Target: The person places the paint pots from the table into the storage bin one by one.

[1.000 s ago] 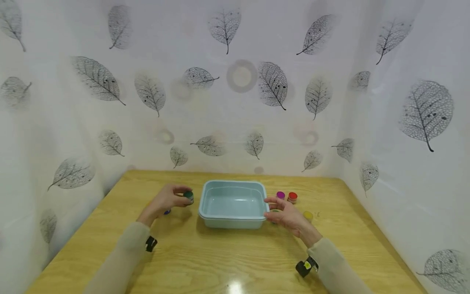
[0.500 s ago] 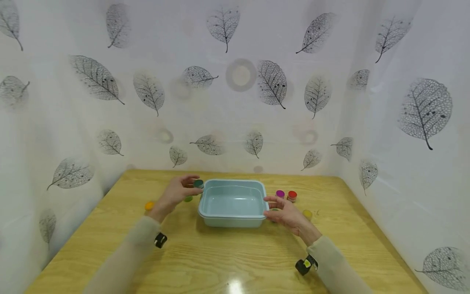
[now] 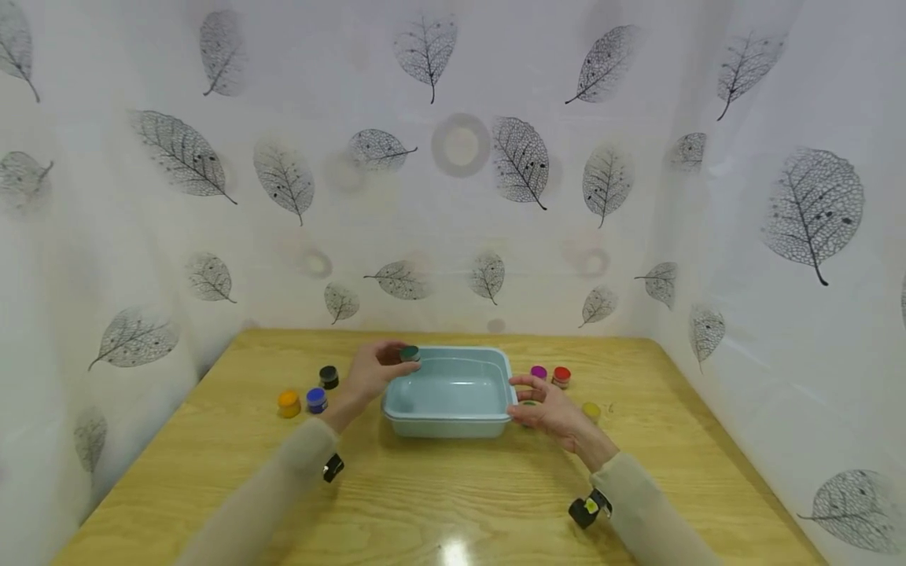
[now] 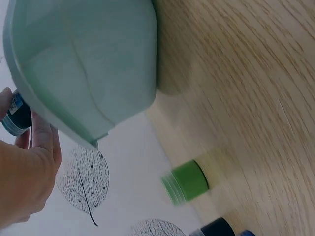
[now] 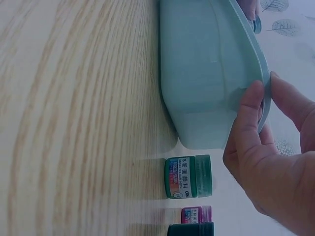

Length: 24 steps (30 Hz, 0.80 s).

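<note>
My left hand (image 3: 370, 373) pinches a small dark green paint jar (image 3: 410, 354) between thumb and fingers. It holds the jar at the left back of a pale blue-green plastic basin (image 3: 447, 429), over the rim. In the left wrist view, the basin wall partly covers that jar (image 4: 18, 117) and the fingertips. On the opposite side, my right hand (image 3: 555, 414) grips the basin's right rim, thumb on one face and fingers on the other, as the right wrist view shows. The basin stands upright on the wooden table, and its visible floor is bare.
Left of the basin are orange (image 3: 289, 404), blue (image 3: 316, 401) and black (image 3: 329, 377) jars, plus a light green jar (image 4: 187, 182). To its right stand purple (image 3: 539, 373), red (image 3: 561, 377), yellow (image 3: 591, 412) and green (image 5: 187, 177) jars. A leaf-print curtain (image 3: 453, 220) surrounds the table.
My left hand has carried the dark green jar rightward and up, from beside the basin to over its left rim. The jars it covered now show. My right hand stays on the rim.
</note>
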Tool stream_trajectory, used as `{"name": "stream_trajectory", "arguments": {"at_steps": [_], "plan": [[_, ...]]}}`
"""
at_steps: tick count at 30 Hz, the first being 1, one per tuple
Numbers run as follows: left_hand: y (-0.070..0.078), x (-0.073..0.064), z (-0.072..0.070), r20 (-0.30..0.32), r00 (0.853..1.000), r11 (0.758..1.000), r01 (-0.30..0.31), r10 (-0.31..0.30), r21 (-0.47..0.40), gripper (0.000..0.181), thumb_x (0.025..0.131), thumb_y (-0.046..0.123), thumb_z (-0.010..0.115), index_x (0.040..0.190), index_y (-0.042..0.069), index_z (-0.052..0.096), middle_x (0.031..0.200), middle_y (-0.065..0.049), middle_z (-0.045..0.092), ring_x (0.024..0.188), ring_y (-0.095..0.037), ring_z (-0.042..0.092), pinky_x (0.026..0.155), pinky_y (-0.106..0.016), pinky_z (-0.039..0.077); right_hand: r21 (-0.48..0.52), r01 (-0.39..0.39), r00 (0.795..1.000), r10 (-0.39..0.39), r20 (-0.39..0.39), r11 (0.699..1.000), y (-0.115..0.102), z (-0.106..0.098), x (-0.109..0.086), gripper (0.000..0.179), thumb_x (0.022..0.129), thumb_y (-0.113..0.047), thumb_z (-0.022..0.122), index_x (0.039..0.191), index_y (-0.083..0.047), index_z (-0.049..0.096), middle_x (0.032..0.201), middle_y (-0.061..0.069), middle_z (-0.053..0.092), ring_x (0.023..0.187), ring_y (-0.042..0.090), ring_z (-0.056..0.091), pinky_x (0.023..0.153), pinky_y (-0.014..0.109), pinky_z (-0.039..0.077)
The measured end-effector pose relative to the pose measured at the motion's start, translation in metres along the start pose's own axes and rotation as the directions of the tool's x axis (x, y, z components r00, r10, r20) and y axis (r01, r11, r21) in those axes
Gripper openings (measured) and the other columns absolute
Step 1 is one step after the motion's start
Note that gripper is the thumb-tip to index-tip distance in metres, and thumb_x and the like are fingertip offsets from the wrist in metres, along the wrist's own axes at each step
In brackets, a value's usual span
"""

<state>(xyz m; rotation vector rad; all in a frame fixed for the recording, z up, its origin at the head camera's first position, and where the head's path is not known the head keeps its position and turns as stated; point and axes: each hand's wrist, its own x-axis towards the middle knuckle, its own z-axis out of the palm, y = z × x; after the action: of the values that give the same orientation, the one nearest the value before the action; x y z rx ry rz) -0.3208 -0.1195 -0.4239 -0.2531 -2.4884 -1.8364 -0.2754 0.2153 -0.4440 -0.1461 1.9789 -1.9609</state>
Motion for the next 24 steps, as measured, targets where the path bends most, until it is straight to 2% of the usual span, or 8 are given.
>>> {"name": "stream_trajectory", "arguments": {"at_steps": [6,11,14,18,24], "plan": [[0.005,-0.002,0.02,0.025,1.0,1.0,-0.004,0.004,0.019,0.042,0.078,0.014,0.082,0.117,0.008,0.066,0.11,-0.009,0.069,0.098,-0.02,0.066,0.084,-0.032,0.058,0.006,0.01,1.0,-0.01,0.01,1.0,0.001,0.001,0.0,0.064,0.09,-0.003,0.069,0.144,0.004,0.035,0.119,0.016,0.05,0.092,0.016,0.06,0.081,0.027,0.058],[0.012,-0.004,0.035,0.036,0.999,0.995,-0.016,0.013,0.094,0.042,0.079,0.012,0.081,0.117,0.005,0.065,0.107,-0.009,0.07,0.097,-0.021,0.067,0.082,-0.033,0.059,0.001,0.001,1.0,-0.001,-0.002,1.0,0.001,0.002,0.0,0.065,0.089,-0.003,0.07,0.144,0.002,0.037,0.118,0.014,0.05,0.092,0.016,0.061,0.084,0.03,0.058],[0.013,-0.003,0.043,0.058,0.998,0.994,-0.012,0.006,0.11,0.038,0.079,0.011,0.081,0.114,0.004,0.066,0.104,-0.009,0.071,0.096,-0.021,0.068,0.081,-0.032,0.059,-0.005,-0.007,1.0,0.007,-0.005,1.0,0.001,0.001,0.0,0.065,0.089,-0.004,0.07,0.145,0.002,0.037,0.118,0.014,0.05,0.093,0.015,0.06,0.085,0.03,0.058],[0.016,-0.002,0.054,0.102,0.995,0.997,0.005,-0.013,0.079,0.037,0.079,0.009,0.081,0.112,0.001,0.066,0.104,-0.011,0.072,0.096,-0.023,0.068,0.079,-0.031,0.06,0.0,-0.002,1.0,0.002,0.001,1.0,0.0,0.001,-0.001,0.066,0.089,-0.004,0.071,0.144,0.003,0.036,0.119,0.016,0.048,0.092,0.016,0.059,0.084,0.029,0.058],[0.02,0.001,0.069,0.121,0.989,0.993,0.07,-0.082,0.096,0.044,0.079,0.013,0.082,0.118,0.004,0.064,0.106,-0.011,0.069,0.093,-0.021,0.066,0.077,-0.032,0.059,0.012,0.002,1.0,-0.002,0.0,1.0,0.001,0.002,0.001,0.067,0.088,-0.003,0.072,0.144,0.003,0.036,0.12,0.017,0.048,0.093,0.016,0.059,0.086,0.032,0.058]]}}
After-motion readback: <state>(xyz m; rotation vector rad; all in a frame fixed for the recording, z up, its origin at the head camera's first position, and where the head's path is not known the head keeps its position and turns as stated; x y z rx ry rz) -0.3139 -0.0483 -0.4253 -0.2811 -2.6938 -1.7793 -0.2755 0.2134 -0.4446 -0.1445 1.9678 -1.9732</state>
